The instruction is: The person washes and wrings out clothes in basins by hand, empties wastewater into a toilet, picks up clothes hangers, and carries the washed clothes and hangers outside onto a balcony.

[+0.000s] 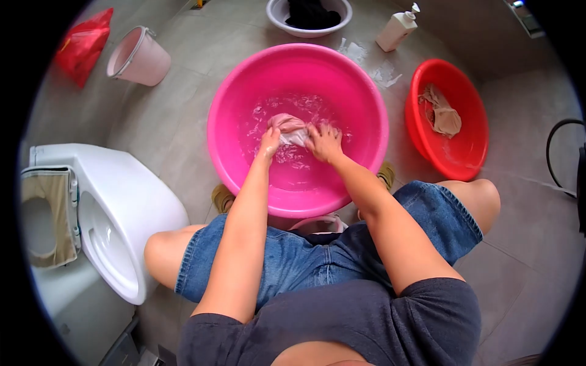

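Grey tiled floor [177, 116] all round, under the big round pink plastic basin [229, 122] below the grip. Crumpled pink-and-white fabric cloth [288, 124] sits between both hands over shallow water, long axis roughly side to side. Left hand [268, 145] pinches its left end; right hand [325, 143] at its right end, fingers spread, can't tell if pinching. Neither hand clearly nearer.
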The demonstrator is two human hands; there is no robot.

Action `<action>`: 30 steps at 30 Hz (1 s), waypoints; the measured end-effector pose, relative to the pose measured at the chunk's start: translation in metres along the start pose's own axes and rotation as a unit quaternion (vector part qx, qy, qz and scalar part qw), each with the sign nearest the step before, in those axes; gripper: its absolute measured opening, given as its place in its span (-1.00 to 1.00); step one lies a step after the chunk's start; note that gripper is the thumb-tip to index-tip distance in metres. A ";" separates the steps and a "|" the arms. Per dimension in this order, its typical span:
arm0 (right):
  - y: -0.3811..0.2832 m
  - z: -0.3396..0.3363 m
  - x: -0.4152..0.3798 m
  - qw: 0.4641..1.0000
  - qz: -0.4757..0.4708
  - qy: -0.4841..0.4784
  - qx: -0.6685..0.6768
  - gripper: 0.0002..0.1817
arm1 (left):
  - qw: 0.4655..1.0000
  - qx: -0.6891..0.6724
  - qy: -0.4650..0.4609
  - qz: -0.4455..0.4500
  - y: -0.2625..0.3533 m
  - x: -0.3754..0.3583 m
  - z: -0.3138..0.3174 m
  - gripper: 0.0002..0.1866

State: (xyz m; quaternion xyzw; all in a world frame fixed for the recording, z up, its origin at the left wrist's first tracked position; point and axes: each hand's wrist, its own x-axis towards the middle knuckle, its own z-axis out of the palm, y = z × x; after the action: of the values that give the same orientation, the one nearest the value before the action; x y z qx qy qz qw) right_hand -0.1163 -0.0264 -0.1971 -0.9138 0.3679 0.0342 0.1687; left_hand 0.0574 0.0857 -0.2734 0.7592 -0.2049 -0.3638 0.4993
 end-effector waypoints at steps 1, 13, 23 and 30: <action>-0.002 0.007 -0.003 0.993 -0.065 -0.091 -0.030 -0.45 | 0.996 0.015 -0.027 -0.081 -0.003 -0.005 -0.004 -0.48; -0.117 -0.045 -0.009 0.891 -0.048 0.072 0.447 -0.71 | 0.756 -0.568 -0.194 -0.262 0.070 -0.035 -0.006 -0.47; -0.092 -0.052 0.030 0.944 -0.051 0.243 0.217 -0.65 | 0.776 -0.578 -0.137 -0.210 0.048 0.000 0.009 -0.60; -0.001 -0.064 0.033 0.997 0.035 0.047 -0.048 -0.53 | 0.996 -0.053 0.065 -0.036 0.105 -0.027 0.008 -0.53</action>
State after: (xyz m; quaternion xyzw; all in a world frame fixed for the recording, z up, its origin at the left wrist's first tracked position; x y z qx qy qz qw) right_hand -0.0957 -0.0690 -0.1428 -0.9079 0.4055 0.0147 0.1054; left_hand 0.0391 0.0554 -0.1710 0.7608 -0.1256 -0.3415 0.5375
